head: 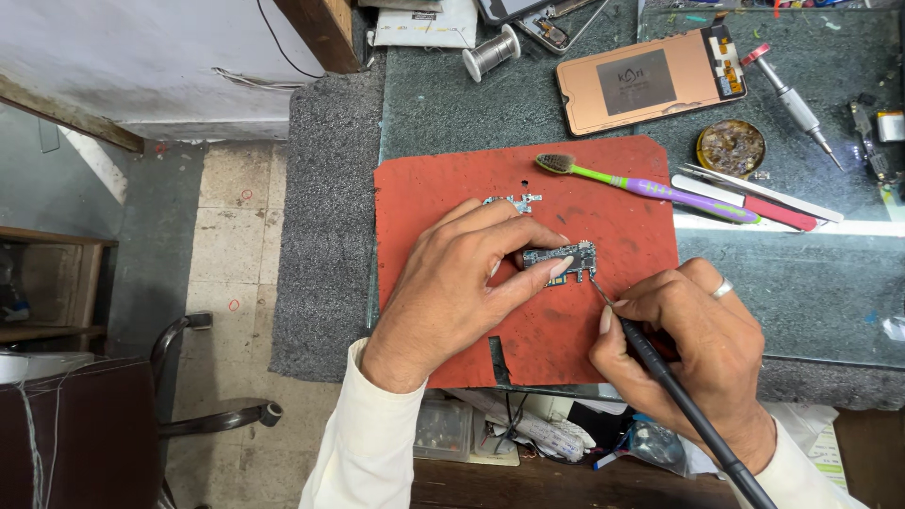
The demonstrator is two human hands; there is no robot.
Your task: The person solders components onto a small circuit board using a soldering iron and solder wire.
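left hand (462,283) pinches circuit board (556,259) on red mat (452,188) | right hand (693,339) grips soldering iron (679,396), tip seemingly touching board

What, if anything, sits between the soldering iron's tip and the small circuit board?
Nothing visible. The soldering iron in the right hand meets the circuit board's lower right edge, while left hand fingers pin the board's left side.

A small dark blue-green circuit board (558,261) lies flat on a red mat (603,212), long side left-right. A thin black soldering iron (686,401) slants from five o'clock, its metal tip touching the board's lower right edge.
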